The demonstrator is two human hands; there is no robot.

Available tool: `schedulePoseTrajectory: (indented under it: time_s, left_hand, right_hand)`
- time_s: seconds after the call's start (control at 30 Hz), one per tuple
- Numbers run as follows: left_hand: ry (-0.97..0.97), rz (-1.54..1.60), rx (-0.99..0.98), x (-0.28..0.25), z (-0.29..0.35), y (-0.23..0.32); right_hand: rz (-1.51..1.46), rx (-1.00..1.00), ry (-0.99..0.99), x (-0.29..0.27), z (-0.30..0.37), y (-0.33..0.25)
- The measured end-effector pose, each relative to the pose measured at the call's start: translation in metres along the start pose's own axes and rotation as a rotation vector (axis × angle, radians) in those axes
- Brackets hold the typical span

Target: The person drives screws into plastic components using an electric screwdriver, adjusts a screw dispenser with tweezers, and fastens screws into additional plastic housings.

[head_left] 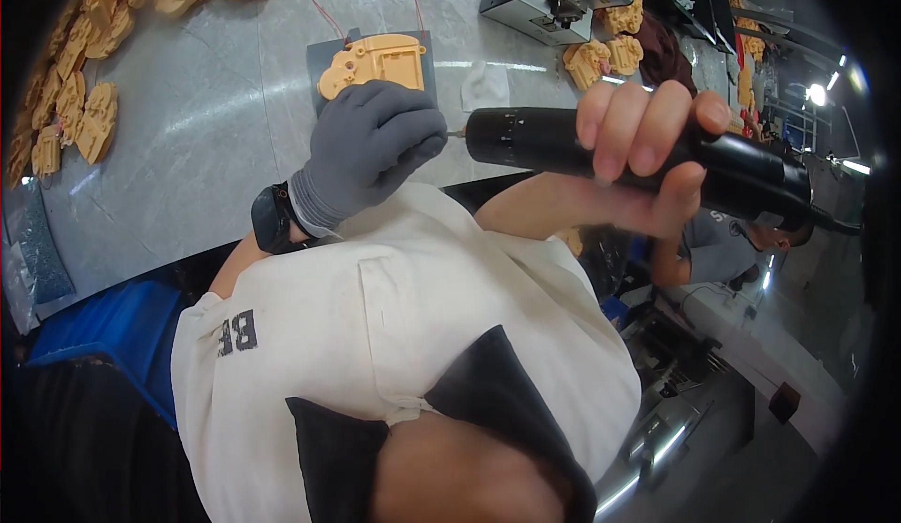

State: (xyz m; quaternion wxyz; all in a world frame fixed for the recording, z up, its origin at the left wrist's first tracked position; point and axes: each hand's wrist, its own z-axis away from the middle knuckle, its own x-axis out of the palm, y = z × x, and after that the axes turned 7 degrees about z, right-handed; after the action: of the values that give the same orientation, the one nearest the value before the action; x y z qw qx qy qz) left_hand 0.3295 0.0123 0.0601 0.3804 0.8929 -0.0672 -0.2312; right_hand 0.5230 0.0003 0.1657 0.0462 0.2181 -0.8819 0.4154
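My left hand (374, 144), in a grey knit glove, is closed with its fingertips pressed together at the tip of an electric screwdriver (535, 138). Whatever those fingers hold is hidden. My bare right hand (648, 147) wraps round the black body of the screwdriver, which lies roughly level with its bit pointing left. Just beyond the glove, a yellow-orange plastic housing (380, 61) rests on a dark square block (324, 56). The glove covers the housing's near edge. Thin red wires (328, 20) rise from behind it.
Piles of similar yellow-orange housings (97, 121) lie along the left and far table (211, 82). A grey boxy machine (544, 2) stands far right, near a white cloth (485, 84). A blue bin (113, 330) is at lower left; another person (718, 246) sits at right.
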Motion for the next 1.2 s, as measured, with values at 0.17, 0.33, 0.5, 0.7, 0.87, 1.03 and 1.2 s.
schedulePoseTrajectory:
  time_s: [0.17,0.33,0.5,0.7,0.87,1.03,1.2]
  left_hand:
    - [0.029,-0.034,0.027,-0.007,0.003,-0.004]
    - [0.359,-0.156,-0.156,-0.031,0.014,-0.022]
    - [-0.090,-0.233,-0.394,-0.026,0.035,-0.054]
    - [0.055,-0.055,-0.418,-0.023,0.038,-0.061]
    - [0.057,-0.023,-0.423,-0.026,0.041,-0.063]
    - [0.133,0.151,-0.420,-0.021,0.046,-0.069]
    - [0.107,0.078,-0.425,-0.022,0.044,-0.066]
  right_hand:
    - [0.007,-0.037,-0.041,0.011,-0.005,0.008]
    - [0.146,-0.075,0.046,0.010,-0.018,0.032]
    - [0.182,-0.297,0.037,0.009,-0.032,0.117]
    - [0.473,-0.159,0.050,0.032,-0.036,0.120]
    - [0.393,0.272,0.402,0.057,-0.037,0.109]
    - [0.501,0.060,0.234,0.044,-0.031,0.125]
    - [0.496,-0.254,0.070,0.033,-0.032,0.143]
